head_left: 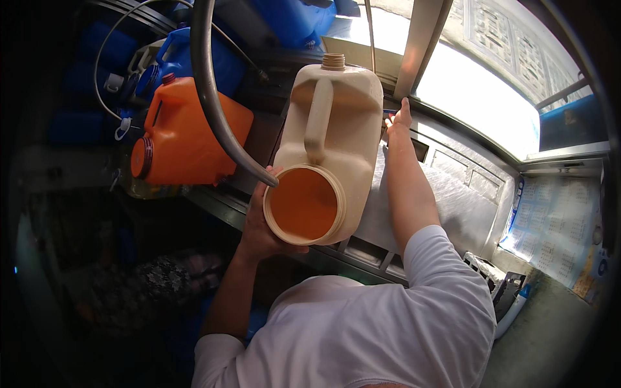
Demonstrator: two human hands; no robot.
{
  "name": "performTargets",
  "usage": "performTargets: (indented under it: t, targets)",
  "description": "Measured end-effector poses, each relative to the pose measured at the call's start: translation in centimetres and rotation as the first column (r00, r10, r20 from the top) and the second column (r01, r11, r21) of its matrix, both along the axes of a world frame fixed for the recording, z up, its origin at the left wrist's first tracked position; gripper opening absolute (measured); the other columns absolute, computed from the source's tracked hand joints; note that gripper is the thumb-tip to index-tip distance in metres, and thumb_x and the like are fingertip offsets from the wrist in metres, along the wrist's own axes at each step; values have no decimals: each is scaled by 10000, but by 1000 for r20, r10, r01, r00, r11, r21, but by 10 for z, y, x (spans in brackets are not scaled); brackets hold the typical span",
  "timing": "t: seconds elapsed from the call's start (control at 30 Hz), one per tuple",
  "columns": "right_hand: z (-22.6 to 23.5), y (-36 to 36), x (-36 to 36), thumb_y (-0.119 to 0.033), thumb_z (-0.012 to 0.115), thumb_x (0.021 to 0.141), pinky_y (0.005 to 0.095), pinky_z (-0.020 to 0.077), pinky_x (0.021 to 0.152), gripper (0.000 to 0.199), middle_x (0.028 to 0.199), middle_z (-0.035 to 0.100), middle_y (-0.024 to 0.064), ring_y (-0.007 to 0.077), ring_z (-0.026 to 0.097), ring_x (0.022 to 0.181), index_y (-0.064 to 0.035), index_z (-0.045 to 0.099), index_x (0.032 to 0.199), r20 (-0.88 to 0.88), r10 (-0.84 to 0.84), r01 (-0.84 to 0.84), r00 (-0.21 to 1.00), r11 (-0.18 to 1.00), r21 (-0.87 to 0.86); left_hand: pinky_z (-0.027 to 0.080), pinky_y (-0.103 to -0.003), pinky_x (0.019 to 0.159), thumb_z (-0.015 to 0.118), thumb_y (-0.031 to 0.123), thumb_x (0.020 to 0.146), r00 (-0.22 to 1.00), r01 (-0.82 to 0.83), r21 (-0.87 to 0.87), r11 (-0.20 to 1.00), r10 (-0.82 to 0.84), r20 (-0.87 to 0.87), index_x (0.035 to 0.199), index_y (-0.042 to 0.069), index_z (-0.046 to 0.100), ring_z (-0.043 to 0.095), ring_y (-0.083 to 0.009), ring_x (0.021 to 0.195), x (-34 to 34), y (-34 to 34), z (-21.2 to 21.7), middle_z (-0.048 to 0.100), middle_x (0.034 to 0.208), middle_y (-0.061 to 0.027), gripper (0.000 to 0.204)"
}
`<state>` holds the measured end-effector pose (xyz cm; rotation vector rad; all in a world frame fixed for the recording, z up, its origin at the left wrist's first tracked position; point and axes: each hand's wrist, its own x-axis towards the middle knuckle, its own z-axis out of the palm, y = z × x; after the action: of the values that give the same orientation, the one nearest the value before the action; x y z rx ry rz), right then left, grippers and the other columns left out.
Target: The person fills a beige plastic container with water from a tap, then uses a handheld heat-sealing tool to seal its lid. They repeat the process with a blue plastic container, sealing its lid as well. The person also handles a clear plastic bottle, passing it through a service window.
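Observation:
My left hand cups the lower left side of a large cream plastic jug, gripping it near the rim of its wide round mouth. Tilted toward me, the jug shows orange-brown inside this opening. A molded handle and a small threaded neck are on its upper part. The end of a curved grey metal pipe meets the left edge of the wide mouth. Beyond the jug's right side, my right hand reaches out by a metal post, fingers apart; I see nothing held in it, though some fingertips are partly hidden.
An orange jug with a dark red cap lies left of the pipe, with blue containers behind it. A metal counter runs along the right below a bright window. Printed sheets hang at far right. A thin hose loops at upper left.

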<state>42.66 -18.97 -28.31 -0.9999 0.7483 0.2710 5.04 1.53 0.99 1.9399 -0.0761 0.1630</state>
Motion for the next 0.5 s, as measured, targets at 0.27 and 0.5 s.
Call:
performTargets:
  t: [0.27, 0.5]
  targets:
    - [74, 9, -19, -661, 514, 964, 360, 390, 1074, 780, 1363, 594, 155, 268, 531, 1275, -2, 562, 1378, 301, 503, -471, 810, 864, -176, 332, -483, 1200, 1015, 456, 438, 1000, 0, -16, 1000, -1, -15, 1570, 97, 192, 390, -346, 1435, 2, 3, -5, 365, 1546, -182, 1445]
    - [156, -21, -198, -579, 509, 1011, 379, 343, 1143, 767, 1472, 480, 195, 277, 455, 1367, 15, 410, 1486, 534, 439, -208, 722, 875, -438, 378, -447, 1177, 1024, 367, 446, 999, 13, -133, 991, -19, -47, 1562, 91, 202, 445, -300, 1383, 7, 4, -9, 410, 1485, -137, 1413]
